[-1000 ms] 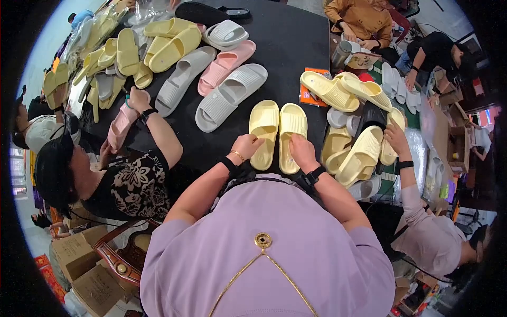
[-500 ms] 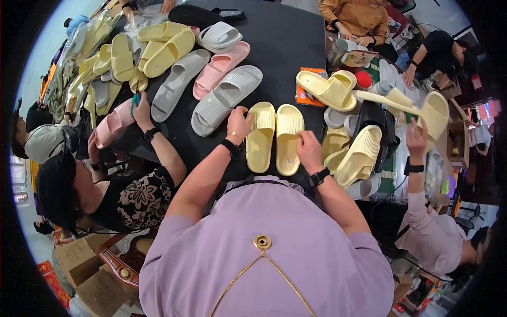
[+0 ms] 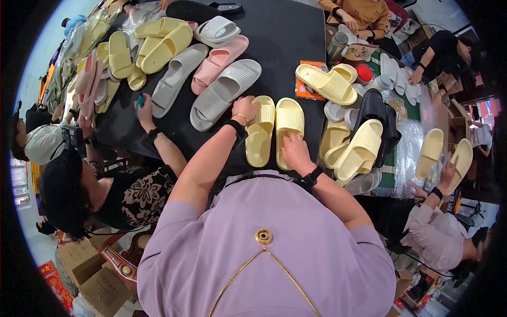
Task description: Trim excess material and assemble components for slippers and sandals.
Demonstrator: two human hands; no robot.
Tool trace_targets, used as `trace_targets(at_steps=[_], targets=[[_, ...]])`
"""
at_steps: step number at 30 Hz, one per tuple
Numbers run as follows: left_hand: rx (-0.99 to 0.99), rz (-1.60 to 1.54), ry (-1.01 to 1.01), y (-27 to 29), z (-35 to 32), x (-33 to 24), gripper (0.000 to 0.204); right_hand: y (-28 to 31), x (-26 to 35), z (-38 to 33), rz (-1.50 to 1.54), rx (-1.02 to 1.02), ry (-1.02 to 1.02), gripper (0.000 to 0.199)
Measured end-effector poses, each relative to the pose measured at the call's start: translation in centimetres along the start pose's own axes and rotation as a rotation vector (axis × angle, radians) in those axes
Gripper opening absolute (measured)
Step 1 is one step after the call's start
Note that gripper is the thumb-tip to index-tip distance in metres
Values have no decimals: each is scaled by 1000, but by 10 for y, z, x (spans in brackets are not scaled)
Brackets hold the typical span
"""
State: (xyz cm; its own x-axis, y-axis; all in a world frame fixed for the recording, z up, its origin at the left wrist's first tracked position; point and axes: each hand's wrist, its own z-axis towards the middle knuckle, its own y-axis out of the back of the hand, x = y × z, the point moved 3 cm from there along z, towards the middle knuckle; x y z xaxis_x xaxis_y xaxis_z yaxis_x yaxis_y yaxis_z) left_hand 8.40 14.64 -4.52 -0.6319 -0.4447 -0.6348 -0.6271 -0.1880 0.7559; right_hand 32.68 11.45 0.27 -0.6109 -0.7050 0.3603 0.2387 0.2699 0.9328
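Note:
Two yellow slippers stand side by side in front of me on the dark table, toes away from me. My left hand [image 3: 244, 109] grips the left yellow slipper [image 3: 259, 138] by the outer side of its strap, fingers partly hidden. My right hand [image 3: 296, 151] is closed on the right yellow slipper [image 3: 290, 115], its fingers reaching onto the footbed just behind the strap. A grey slipper [image 3: 225, 94] lies just beyond my left hand. To the right of my right hand, more yellow slippers [image 3: 359, 150] lie piled over one another.
Pink slippers [image 3: 219, 64] and other grey and yellow ones cover the table's left side. An orange packet [image 3: 311, 80] lies under yellow slippers at right. A co-worker at left holds a small green tool [image 3: 140, 101]. At right, another person handles yellow slippers [image 3: 458, 165].
My right hand has moved from the right slipper's outer edge onto its footbed. My left hand has shifted slightly up and right. The left co-worker's pink slippers have moved away to the pile.

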Motion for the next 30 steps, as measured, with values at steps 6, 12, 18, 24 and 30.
trace_targets(at_steps=[6,12,18,24,30], targets=[[-33,36,-73,-2,-1,-1,41,-15,-5,17,-68,-127,63,22],[-175,45,-291,7,-7,-21,29,-22,-12,31,13,-106,33,19],[-94,183,-451,-1,-7,-64,16,-35,-22,40,50,-61,31,15],[137,447,-388,-30,11,-90,22,-45,-24,47,-97,27,52,15],[176,446,-193,-48,23,-112,27,-57,-31,46,-215,46,5,17]])
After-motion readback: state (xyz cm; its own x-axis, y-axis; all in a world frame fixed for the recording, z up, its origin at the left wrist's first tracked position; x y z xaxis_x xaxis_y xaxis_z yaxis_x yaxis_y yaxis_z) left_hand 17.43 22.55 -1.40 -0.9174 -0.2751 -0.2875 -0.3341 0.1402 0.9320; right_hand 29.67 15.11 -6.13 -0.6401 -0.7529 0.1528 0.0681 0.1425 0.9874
